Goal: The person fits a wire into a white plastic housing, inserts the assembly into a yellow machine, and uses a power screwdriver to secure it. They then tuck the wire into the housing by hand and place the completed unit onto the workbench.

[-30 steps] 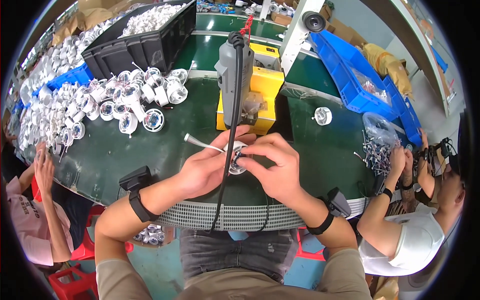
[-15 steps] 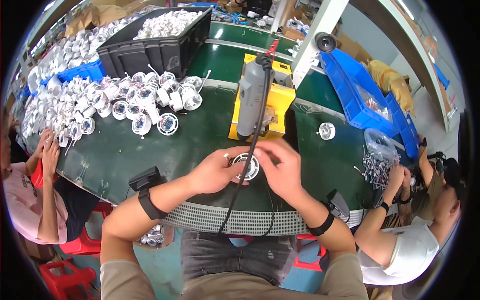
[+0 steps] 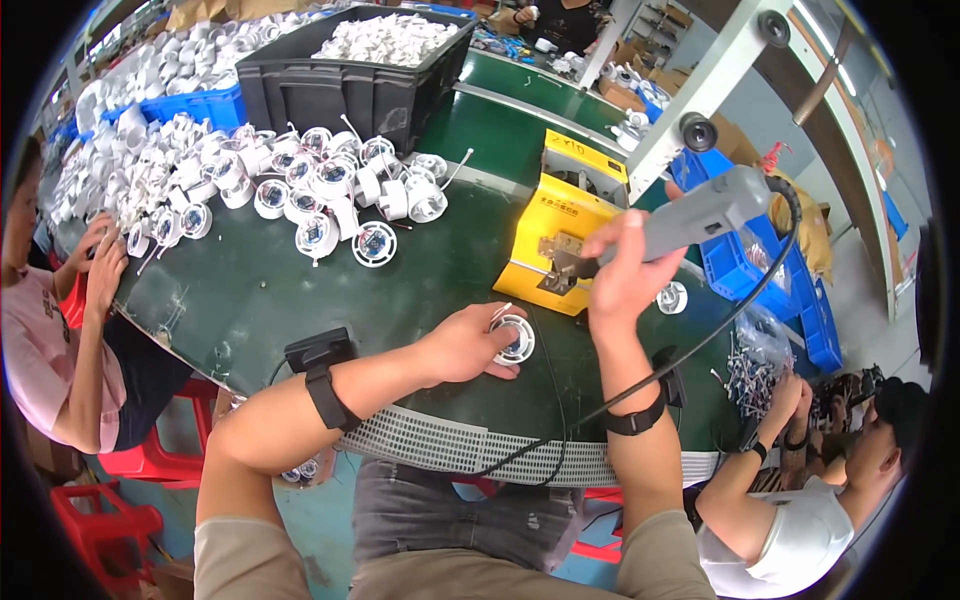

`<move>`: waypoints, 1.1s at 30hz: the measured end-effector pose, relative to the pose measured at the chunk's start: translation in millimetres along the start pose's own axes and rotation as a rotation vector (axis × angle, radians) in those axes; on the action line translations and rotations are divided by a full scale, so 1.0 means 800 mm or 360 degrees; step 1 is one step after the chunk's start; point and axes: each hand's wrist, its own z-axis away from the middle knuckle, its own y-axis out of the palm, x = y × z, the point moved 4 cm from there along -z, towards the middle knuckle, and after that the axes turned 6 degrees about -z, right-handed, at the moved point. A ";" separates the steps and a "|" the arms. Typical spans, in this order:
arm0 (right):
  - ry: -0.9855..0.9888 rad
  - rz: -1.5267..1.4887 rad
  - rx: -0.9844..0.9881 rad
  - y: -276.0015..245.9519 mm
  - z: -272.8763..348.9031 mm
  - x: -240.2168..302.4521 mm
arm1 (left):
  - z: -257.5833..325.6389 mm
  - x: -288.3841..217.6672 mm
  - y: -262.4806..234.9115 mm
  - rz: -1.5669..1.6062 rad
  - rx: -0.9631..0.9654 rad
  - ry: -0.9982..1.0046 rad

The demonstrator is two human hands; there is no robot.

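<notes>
My left hand (image 3: 466,344) grips a round white plastic housing (image 3: 524,346) near the front of the green bench. Its thumb lies across the ring, and a short white lead sticks out above. My right hand (image 3: 624,280) is closed around a grey electric screwdriver (image 3: 708,214), tilted almost flat with its tip end toward the metal front of a yellow screw feeder (image 3: 545,222). Whether the tip touches the feeder cannot be made out. A black cable (image 3: 730,318) hangs from the screwdriver's rear and crosses my right forearm.
Many white housings (image 3: 310,235) lie heaped at the left, before a black crate (image 3: 340,90) of small white parts. One housing (image 3: 672,297) sits right of the feeder. Blue bins (image 3: 735,265) and a wire pile (image 3: 755,365) are farther right. Co-workers sit on both sides.
My right hand has left the housing and taken hold of the screwdriver, which has swung from upright beside the feeder to nearly level. My left hand still holds the housing. The view has shifted.
</notes>
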 end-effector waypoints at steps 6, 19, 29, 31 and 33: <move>0.0095 -0.0026 -0.0078 0.001 -0.014 -0.016 | 0.000 0.001 -0.002 -0.0002 -0.0023 -0.0023; 0.0155 0.0059 -0.0056 0.001 -0.011 -0.022 | -0.001 0.000 0.000 -0.0028 -0.0028 -0.0039; 0.0398 -0.0213 0.0049 0.006 0.039 0.005 | -0.001 -0.001 -0.001 -0.0002 -0.0027 -0.0033; 0.0412 -0.0235 0.0092 0.006 0.055 0.008 | -0.002 0.000 -0.003 0.0009 -0.0041 -0.0052; 0.0435 -0.0332 0.0137 0.010 0.063 0.010 | -0.002 -0.002 -0.002 -0.0004 -0.0040 -0.0066</move>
